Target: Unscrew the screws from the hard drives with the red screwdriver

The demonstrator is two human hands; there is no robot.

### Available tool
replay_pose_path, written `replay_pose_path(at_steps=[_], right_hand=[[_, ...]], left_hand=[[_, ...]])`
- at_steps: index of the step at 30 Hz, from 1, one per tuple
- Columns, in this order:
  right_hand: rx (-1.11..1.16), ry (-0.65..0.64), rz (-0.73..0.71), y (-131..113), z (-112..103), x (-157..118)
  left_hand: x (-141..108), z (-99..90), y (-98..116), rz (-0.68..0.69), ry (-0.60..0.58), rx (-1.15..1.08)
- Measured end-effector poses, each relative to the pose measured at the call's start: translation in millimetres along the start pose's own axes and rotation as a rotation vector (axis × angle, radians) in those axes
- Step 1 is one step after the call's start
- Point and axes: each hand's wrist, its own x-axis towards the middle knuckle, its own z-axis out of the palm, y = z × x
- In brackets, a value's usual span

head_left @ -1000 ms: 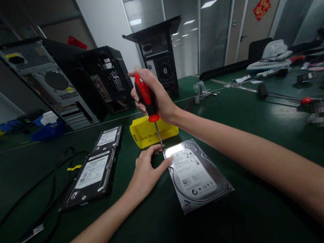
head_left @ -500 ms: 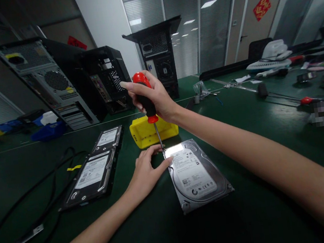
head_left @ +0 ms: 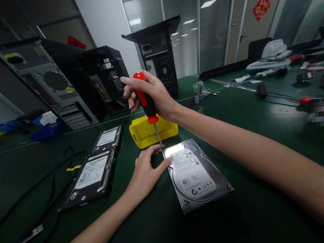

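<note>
A silver hard drive (head_left: 195, 173) with a white label lies flat on the green table before me. My left hand (head_left: 148, 169) steadies its far left corner, thumb on the top face and fingers along the edge. In my right hand (head_left: 155, 94) is a red and black screwdriver (head_left: 146, 103), held nearly upright. Its metal shaft runs down to the drive's far left corner, where the tip meets the cover; any screw there is too small to make out. Just behind the drive stands a yellow tray (head_left: 140, 140) with small dark bits in it.
Two more hard drives (head_left: 92, 171) lie end to end on the left, beside black cables (head_left: 53, 185). Computer cases (head_left: 54, 84) stand along the back. A clear plastic piece (head_left: 201, 89) and another red-handled tool (head_left: 306, 100) lie to the right.
The screwdriver handle has turned in my right hand, so a red stripe now faces me. Some right fingers have shifted on the handle. My left hand and the drive have stayed put.
</note>
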Motion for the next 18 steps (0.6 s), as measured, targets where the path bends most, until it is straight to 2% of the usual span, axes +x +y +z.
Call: replay_pose_path(at_steps=[5,10,18], right_hand=[[-0.027,0.026,0.025,-2.0,1.8,-1.0],[0.067,-0.119,0.053,-2.5,-2.7,0.6],[0.027,-0.012,0.083,-2.9,1.5,-0.8]], left_hand=[[0.3,-0.1,-1.6,0.001,0.002,0.001],[-0.2,-0.7,-0.3,0.010,0.000,0.002],[0.8,1.3,-2.3,0.012,0.008,0.004]])
